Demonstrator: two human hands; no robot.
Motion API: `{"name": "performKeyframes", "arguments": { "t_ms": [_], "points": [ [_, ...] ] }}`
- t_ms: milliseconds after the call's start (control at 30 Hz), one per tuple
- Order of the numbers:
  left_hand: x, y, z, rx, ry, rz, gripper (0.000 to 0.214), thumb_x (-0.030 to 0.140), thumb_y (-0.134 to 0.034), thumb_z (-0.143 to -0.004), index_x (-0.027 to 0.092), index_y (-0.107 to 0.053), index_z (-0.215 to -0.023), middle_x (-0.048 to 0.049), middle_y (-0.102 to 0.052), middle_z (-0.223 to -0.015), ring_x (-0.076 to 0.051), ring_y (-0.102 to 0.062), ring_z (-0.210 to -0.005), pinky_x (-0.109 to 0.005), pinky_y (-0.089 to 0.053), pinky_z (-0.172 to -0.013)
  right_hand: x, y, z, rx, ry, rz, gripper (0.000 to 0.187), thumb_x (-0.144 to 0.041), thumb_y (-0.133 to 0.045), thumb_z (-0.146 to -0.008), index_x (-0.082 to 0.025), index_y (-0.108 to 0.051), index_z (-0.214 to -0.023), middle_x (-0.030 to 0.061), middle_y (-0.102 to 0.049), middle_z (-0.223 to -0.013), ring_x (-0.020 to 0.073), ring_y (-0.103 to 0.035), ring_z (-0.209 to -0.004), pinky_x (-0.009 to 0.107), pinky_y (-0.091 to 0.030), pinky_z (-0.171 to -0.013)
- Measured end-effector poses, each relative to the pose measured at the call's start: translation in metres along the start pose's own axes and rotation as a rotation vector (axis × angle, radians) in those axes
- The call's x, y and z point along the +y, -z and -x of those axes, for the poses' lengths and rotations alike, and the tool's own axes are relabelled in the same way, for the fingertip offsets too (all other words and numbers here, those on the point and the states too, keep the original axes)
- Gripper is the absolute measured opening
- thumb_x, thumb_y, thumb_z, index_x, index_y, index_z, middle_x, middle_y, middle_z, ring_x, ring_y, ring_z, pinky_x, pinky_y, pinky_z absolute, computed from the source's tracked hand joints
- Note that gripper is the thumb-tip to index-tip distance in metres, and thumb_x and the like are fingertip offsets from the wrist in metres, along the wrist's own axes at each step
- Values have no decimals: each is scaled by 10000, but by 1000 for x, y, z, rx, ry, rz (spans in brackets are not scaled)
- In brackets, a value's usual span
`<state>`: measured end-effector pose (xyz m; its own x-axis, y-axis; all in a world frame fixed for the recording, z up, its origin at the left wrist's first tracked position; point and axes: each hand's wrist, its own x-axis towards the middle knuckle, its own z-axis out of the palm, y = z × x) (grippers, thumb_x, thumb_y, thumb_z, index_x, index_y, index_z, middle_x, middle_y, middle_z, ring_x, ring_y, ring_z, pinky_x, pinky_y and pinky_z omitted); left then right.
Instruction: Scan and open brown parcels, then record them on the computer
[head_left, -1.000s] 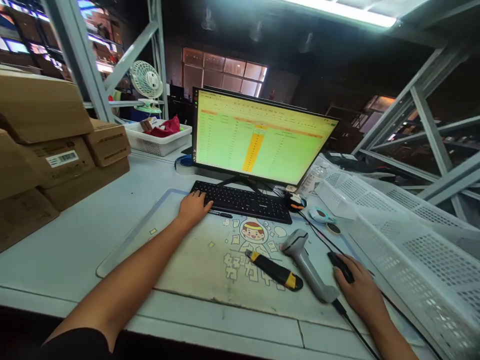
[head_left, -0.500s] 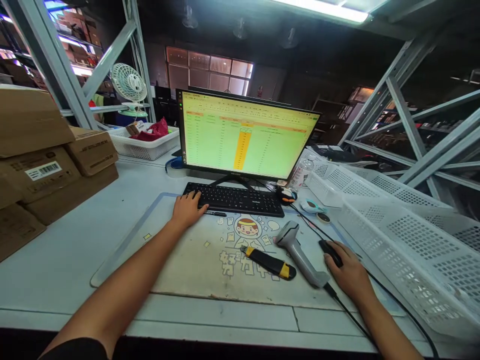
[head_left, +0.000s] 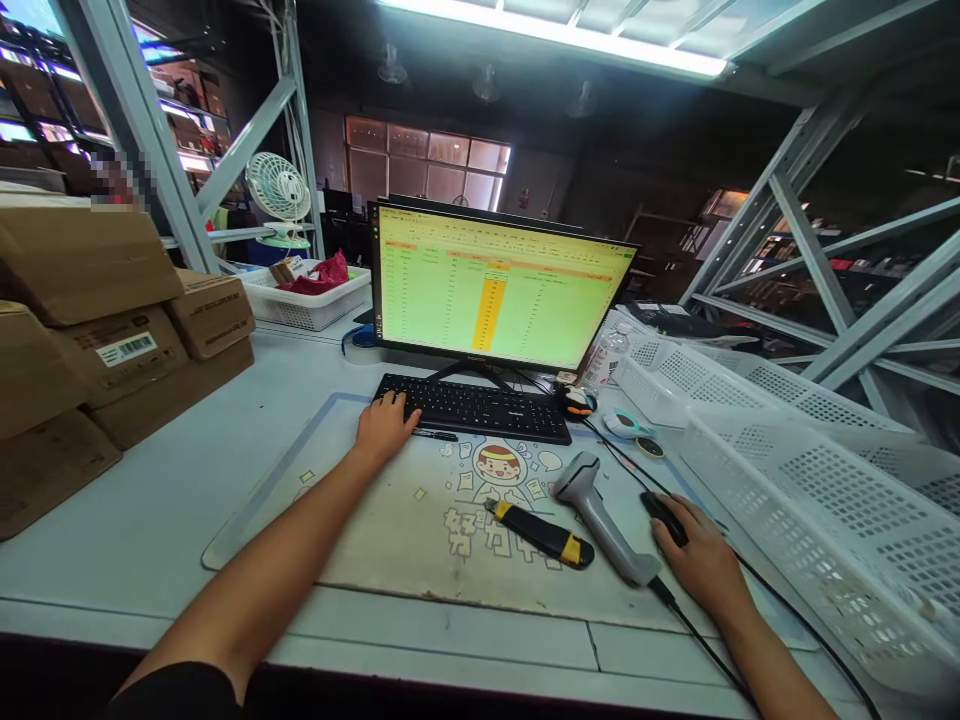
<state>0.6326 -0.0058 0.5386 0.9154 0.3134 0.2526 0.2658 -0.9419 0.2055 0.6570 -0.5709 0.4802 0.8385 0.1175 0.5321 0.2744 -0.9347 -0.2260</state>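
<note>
My left hand (head_left: 384,428) rests on the left end of a black keyboard (head_left: 487,410), its fingers spread over the keys and holding nothing. A black pen (head_left: 436,435) lies beside the thumb. At the right, my right hand (head_left: 697,545) is wrapped over a black computer mouse (head_left: 664,517). A grey barcode scanner (head_left: 604,520) lies just left of the mouse, with a yellow-and-black utility knife (head_left: 541,534) beside it. Behind the keyboard stands a monitor (head_left: 502,295) showing a spreadsheet with one orange column. Beneath the hands spreads a printed desk mat (head_left: 360,540).
Cardboard boxes (head_left: 127,345) are stacked at the left. A white basket (head_left: 311,305) holding a red bag stands behind, near a fan (head_left: 277,187). White perforated baskets (head_left: 810,520) line the right side. A plastic bottle (head_left: 604,362) and a tape roll (head_left: 649,447) sit near the monitor.
The camera view has tilted up slightly and turned left, so the scene sits a little lower and further right. Both hands keep their places on the keyboard and mouse.
</note>
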Motion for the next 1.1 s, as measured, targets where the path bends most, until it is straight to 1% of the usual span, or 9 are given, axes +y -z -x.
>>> {"name": "performKeyframes", "arguments": {
  "t_ms": [167, 300, 400, 533, 733, 933, 1033, 1100],
  "points": [
    [1, 1, 0, 1, -2, 11, 503, 449, -457, -1087, 148, -636, -1449, -181, -619, -1508, -344, -628, -1312, -428, -546, -1040, 5, -2, -1, 11, -1, 11, 594, -620, -467, -940, -229, -726, -1305, 137, -722, -1348, 321, -705, -1215, 517, -559, -1092],
    [1, 3, 0, -19, 0, 19, 510, 440, -467, -1091, 135, -612, -1473, -180, -616, -1511, -343, -608, -1326, -431, -543, -1038, 6, -2, -2, -8, -26, 16, 623, -649, -439, -938, -238, -723, -1310, 133, -713, -1373, 326, -703, -1214, 508, -577, -1049],
    [1, 2, 0, -18, -4, 14, 500, 431, -471, -1092, 126, -619, -1459, -176, -625, -1494, -335, -608, -1316, -424, -539, -1034, 5, -1, -3, -13, -29, 2, 635, -658, -428, -935, -231, -715, -1308, 131, -713, -1371, 322, -701, -1223, 496, -564, -1075],
    [0, 0, 0, -8, -10, 12, 460, 428, -474, -1089, 151, -654, -1409, -168, -640, -1468, -328, -613, -1300, -412, -539, -1011, 5, -1, -4, -11, -23, 8, 630, -658, -439, -924, -238, -714, -1304, 131, -718, -1358, 330, -703, -1219, 513, -556, -1093],
    [0, 0, -1, -10, -9, 22, 471, 427, -484, -1083, 144, -654, -1419, -188, -627, -1480, -336, -606, -1304, -432, -535, -1015, 6, -1, -3, -10, 2, 5, 626, -640, -426, -941, -219, -717, -1301, 140, -718, -1356, 329, -702, -1228, 518, -552, -1109],
    [-1, -1, -1, 3, -15, 14, 461, 426, -491, -1085, 146, -661, -1409, -183, -632, -1468, -330, -611, -1300, -417, -540, -1010, 9, -3, -4, -12, 30, 7, 638, -643, -424, -953, -199, -719, -1303, 156, -715, -1359, 339, -696, -1240, 539, -537, -1135],
    [-2, -3, -2, -2, -16, 7, 477, 434, -485, -1088, 137, -653, -1422, -183, -617, -1495, -337, -596, -1318, -429, -548, -1019, 9, -3, -4, -11, 25, 11, 630, -637, -429, -949, -206, -720, -1304, 152, -715, -1363, 335, -701, -1235, 538, -540, -1133],
    [-2, -5, -2, 2, -32, 4, 492, 437, -502, -1082, 140, -638, -1449, -181, -590, -1538, -345, -562, -1365, -439, -549, -1040, 9, -4, -4, -6, 19, 13, 624, -634, -435, -944, -213, -717, -1309, 149, -714, -1365, 332, -705, -1228, 534, -546, -1125]
  ]
}}
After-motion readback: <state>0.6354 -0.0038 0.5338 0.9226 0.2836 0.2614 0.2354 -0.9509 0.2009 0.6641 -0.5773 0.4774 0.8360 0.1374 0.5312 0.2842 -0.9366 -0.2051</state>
